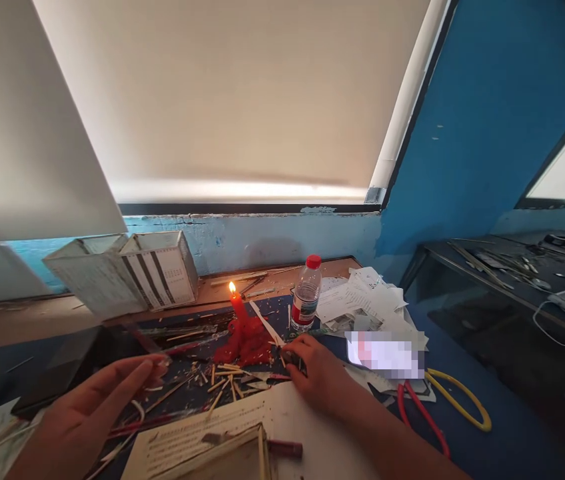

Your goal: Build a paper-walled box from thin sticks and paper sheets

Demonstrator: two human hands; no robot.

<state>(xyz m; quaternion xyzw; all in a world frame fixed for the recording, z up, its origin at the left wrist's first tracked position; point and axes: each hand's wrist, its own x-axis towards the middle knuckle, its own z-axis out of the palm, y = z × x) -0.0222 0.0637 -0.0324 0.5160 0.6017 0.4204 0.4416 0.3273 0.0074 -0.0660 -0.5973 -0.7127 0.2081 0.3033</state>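
Observation:
My left hand is at the lower left, thumb and fingers pinched together; a small, pale or translucent bit shows at the tips, too unclear to name. My right hand reaches in beside the candle wax, fingers curled over something small and dark that they mostly hide. Between the hands, a lit red candle stands in a lump of melted red wax. Thin wooden sticks lie scattered before it. Printed paper and a frame of thin sticks are at the front, by a dark red-handled tool.
A red-capped plastic bottle stands behind my right hand. Papers, a blurred-out phone, and red and yellow tool handles lie to the right. Paper-covered boxes stand back left, below a window blind.

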